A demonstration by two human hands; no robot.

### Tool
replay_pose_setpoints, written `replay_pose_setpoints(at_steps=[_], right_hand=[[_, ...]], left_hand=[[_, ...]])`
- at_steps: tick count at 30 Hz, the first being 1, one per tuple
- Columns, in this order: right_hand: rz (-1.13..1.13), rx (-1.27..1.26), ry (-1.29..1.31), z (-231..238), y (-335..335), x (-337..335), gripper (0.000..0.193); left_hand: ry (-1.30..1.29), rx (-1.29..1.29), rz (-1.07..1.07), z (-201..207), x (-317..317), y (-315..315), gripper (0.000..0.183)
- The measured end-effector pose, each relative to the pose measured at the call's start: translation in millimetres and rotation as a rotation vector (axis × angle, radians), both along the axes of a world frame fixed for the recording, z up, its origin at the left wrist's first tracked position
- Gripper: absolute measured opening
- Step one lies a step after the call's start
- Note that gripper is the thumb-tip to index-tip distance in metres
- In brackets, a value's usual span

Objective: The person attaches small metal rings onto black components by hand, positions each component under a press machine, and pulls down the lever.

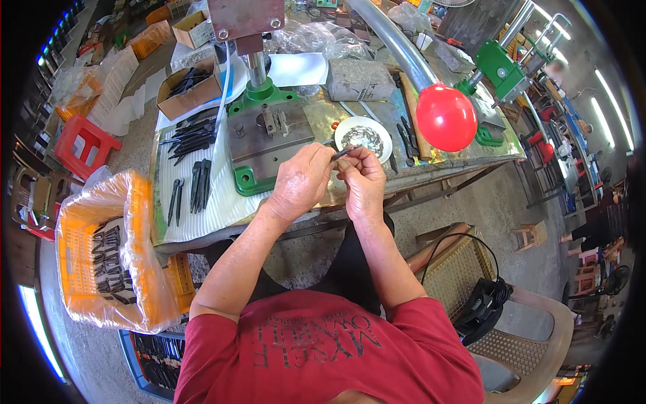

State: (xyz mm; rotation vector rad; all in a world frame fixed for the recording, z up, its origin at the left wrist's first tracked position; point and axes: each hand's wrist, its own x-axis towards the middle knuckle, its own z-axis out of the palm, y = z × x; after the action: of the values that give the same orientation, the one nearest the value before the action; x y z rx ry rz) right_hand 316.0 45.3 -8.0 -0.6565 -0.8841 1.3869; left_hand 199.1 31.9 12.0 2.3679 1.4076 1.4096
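My left hand (303, 176) and my right hand (363, 178) meet in front of the press, fingers closed in a pinch. Between their fingertips is a small dark piece (342, 153), mostly covered by the fingers. Just beyond them stands a white bowl (342, 130) of small metal pieces. To the left is the bench press with its green base (259, 183) and steel plate (286, 138). Black slender parts (196, 185) lie in groups on a white ribbed sheet (219, 214) left of the press.
A red ball knob (446, 117) on a thick metal lever hangs at the right. Behind the bowl sits a grey block (361, 81). A cardboard box (171, 104) holds dark parts. At the lower left stands a plastic-lined orange crate (138, 229); a chair (518, 350) is at the right.
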Motion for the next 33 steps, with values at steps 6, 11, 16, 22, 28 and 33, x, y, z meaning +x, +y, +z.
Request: replay_pose_setpoints(at_steps=[6,11,16,22,28,33], right_hand=[[0.032,0.041,-0.009,0.1,-2.1,-1.1,0.018],[0.1,0.061,-0.01,2.4,-2.7,2.2,0.018],[0.189,0.049,-0.037,2.4,-3.7,3.6,0.018],[0.198,0.05,-0.004,-0.2,-3.3,4.3,0.017],[0.197,0.096,-0.014,-0.8,-4.9,1.7,0.02],[0.21,0.059,-0.005,-2.7,-6.2,0.2,0.02]], left_hand=[[-0.01,-0.034,-0.002,1.3,-2.1,-2.1,0.013],[-0.053,-0.135,-0.053,3.2,-6.8,-3.6,0.012],[-0.048,-0.149,-0.066,4.5,-10.4,-4.7,0.012],[-0.126,-0.19,-0.094,4.5,-9.3,-6.3,0.011],[-0.132,-0.239,-0.101,4.8,-11.6,-8.1,0.01],[-0.066,-0.187,-0.068,3.9,-11.6,-7.8,0.008]])
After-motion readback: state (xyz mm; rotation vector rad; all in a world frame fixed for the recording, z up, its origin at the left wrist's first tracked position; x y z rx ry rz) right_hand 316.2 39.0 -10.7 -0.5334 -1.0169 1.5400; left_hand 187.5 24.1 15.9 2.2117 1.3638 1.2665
